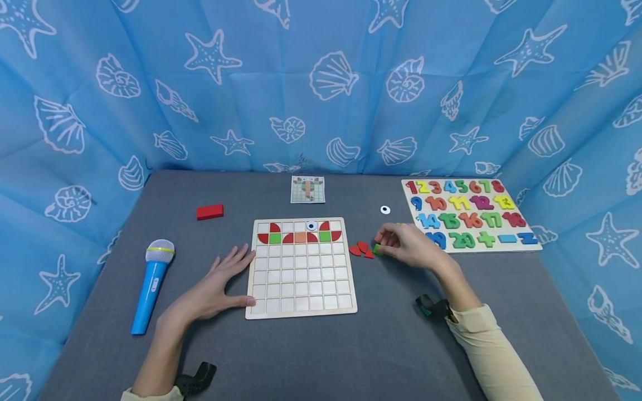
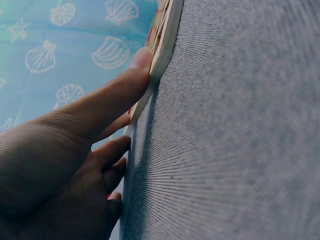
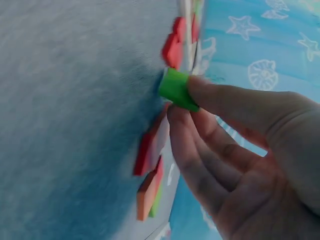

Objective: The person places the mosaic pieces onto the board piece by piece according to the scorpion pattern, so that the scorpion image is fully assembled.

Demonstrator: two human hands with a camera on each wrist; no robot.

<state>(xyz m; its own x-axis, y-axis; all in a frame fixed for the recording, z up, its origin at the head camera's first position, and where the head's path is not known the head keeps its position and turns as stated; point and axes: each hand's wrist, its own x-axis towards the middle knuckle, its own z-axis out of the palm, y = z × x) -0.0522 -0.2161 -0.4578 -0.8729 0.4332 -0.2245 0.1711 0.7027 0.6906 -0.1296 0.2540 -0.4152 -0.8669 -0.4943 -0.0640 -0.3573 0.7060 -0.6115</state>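
A wooden grid board (image 1: 301, 275) lies flat, with red, green and orange tiles and one eye disc (image 1: 311, 226) in its upper rows. My left hand (image 1: 215, 289) rests along the board's left edge, its thumb on the rim near the lower corner and its fingers spread. To the right of the board, my right hand (image 1: 413, 245) pinches a small green tile (image 3: 178, 89) between thumb and fingers. Several red curved pieces (image 1: 362, 248) lie between that hand and the board. In the right wrist view, a red piece (image 3: 151, 145) and an orange piece (image 3: 146, 197) lie beneath the fingers.
A picture card (image 1: 307, 190) lies behind the board, and a loose eye disc (image 1: 385, 210) is to its right. A number puzzle (image 1: 468, 217) occupies the back right. At left are a red block (image 1: 209, 212) and a toy microphone (image 1: 152, 287).
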